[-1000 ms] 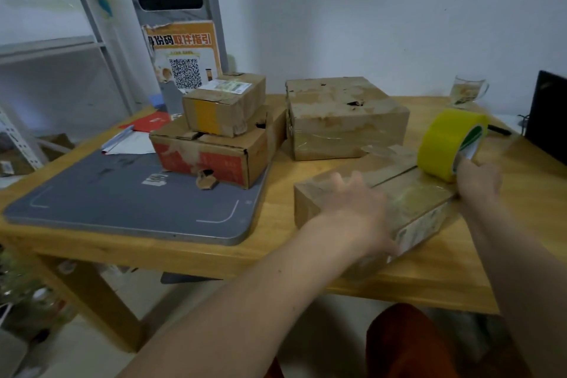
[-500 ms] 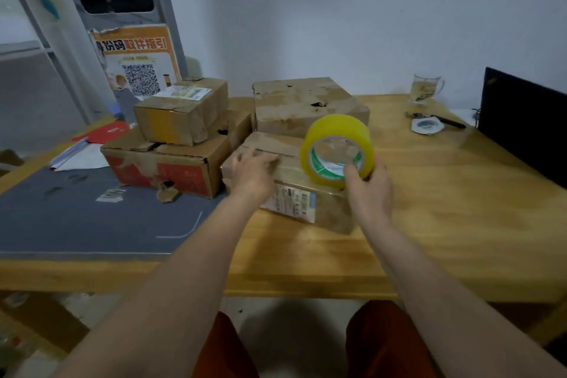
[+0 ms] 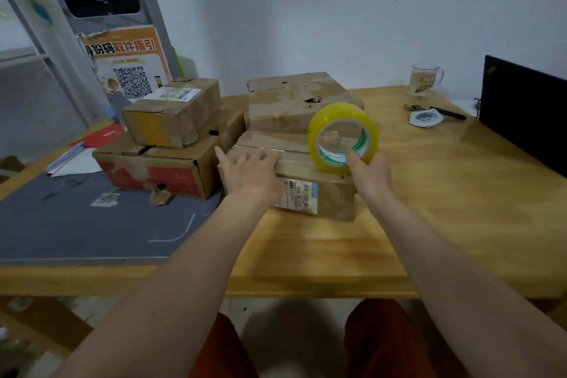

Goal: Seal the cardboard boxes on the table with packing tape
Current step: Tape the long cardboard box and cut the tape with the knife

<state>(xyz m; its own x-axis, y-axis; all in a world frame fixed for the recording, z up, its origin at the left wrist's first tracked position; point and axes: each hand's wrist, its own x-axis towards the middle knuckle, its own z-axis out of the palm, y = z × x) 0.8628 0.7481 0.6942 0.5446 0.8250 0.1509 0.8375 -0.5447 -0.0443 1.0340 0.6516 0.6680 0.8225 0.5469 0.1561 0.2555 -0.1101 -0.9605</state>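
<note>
Head view, centre of frame: four cardboard boxes on a wooden table (image 3: 445, 224). Nearest box (image 3: 310, 181), middle of the picture, carries one printed label on its front face; the text is too small to read. Left hand (image 3: 250, 170) lies on its top left, fingers flat and spread, pressing the flap. Right hand (image 3: 369, 170) grips one yellow tape roll (image 3: 342, 139), standing on edge on the box's top right; the thumb shows, the other fingers are hidden behind the roll. Large box (image 3: 294, 101) directly behind, partly covered by the roll. Left of centre, small box (image 3: 173, 115) stacked on a red-printed box (image 3: 156, 167). Grey mat (image 3: 76, 224) at lower left, cut off by the frame edge. Upper right: one glass mug (image 3: 425, 80), one dark screen (image 3: 521, 107), cropped. Pen and small round item near the mug, indistinct. QR poster (image 3: 129, 67) at upper left.
</note>
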